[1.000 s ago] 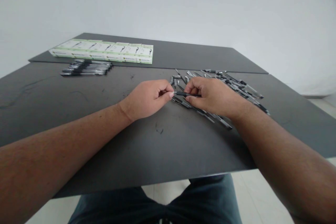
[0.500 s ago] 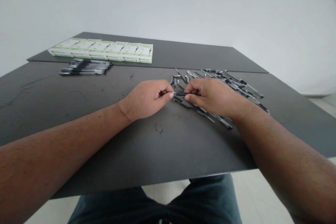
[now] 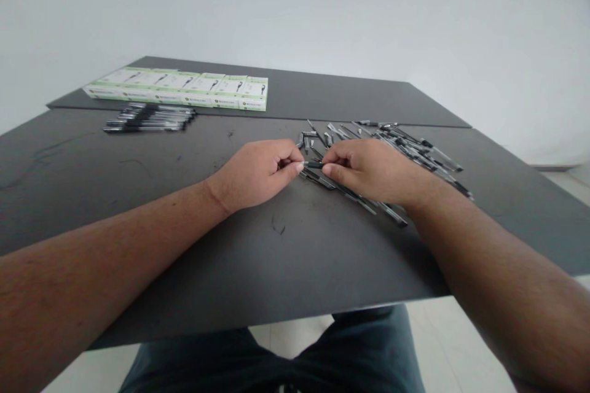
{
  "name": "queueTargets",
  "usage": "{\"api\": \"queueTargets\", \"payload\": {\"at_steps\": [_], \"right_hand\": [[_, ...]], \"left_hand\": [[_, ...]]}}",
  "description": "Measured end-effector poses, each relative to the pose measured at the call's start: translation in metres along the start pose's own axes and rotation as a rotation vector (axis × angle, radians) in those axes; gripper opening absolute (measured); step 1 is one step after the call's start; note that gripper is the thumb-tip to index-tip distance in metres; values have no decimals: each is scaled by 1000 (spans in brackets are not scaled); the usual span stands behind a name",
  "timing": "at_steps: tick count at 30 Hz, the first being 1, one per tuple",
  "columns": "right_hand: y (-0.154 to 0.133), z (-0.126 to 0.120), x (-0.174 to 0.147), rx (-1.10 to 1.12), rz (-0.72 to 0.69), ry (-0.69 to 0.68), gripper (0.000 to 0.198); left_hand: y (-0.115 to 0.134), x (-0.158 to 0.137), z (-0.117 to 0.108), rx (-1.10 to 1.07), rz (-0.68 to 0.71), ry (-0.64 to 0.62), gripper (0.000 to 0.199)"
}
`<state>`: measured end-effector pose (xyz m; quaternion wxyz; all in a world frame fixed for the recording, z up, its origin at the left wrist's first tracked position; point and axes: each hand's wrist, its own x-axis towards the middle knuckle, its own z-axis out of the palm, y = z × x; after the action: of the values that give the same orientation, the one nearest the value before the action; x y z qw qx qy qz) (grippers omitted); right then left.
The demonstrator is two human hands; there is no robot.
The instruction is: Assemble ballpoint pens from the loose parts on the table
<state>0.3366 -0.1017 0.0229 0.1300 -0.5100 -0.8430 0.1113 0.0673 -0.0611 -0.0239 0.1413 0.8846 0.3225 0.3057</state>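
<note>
A seated person works at a dark grey bench (image 3: 276,270) with both bare hands brought together just right of the middle. The left hand (image 3: 262,175) has its thumb and forefinger pinched on the left tip of a dark pen piece (image 3: 314,165), while the fingers of the right hand (image 3: 369,169) grip the same piece from the other end, covering much of it. The piece lies nearly level between the two grips, pointing left to right, and only a short dark stretch with a paler tip shows. Whether it is raised off the things below is hard to tell. Around and beneath the right hand, a loose spread of pen parts (image 3: 428,163) runs toward the right, clear and black barrels and thin rods lying at mixed angles, some partly hidden by the hand. A few small clear caps (image 3: 307,141) lie at the left edge of that spread, just beyond the fingertips. On the far left, a bundle of black and clear pens (image 3: 150,118) lies side by side, near a row of white and green boxes (image 3: 184,89) printed with a dark pen picture. A pale wall (image 3: 295,12) rises behind the bench, and at the near edge the person's legs in dark trousers (image 3: 382,344) show above a light tiled floor (image 3: 442,338).
</note>
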Motion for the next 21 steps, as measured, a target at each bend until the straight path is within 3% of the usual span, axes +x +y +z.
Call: {"api": "queueTargets", "payload": {"at_steps": [3, 7, 12, 17, 21], "right_hand": [[1, 0, 0, 22, 7, 10, 14], [2, 1, 0, -29, -60, -19, 28], [1, 1, -1, 27, 32, 23, 17], [0, 0, 0, -42, -37, -7, 25], [0, 1, 0, 24, 18, 12, 15]], "left_hand": [[0, 0, 0, -7, 9, 8, 25], [-1, 0, 0, 2, 4, 9, 25], [-2, 0, 0, 5, -2, 5, 26], [-1, 0, 1, 15, 4, 5, 26], [-1, 0, 1, 1, 4, 13, 26]]}}
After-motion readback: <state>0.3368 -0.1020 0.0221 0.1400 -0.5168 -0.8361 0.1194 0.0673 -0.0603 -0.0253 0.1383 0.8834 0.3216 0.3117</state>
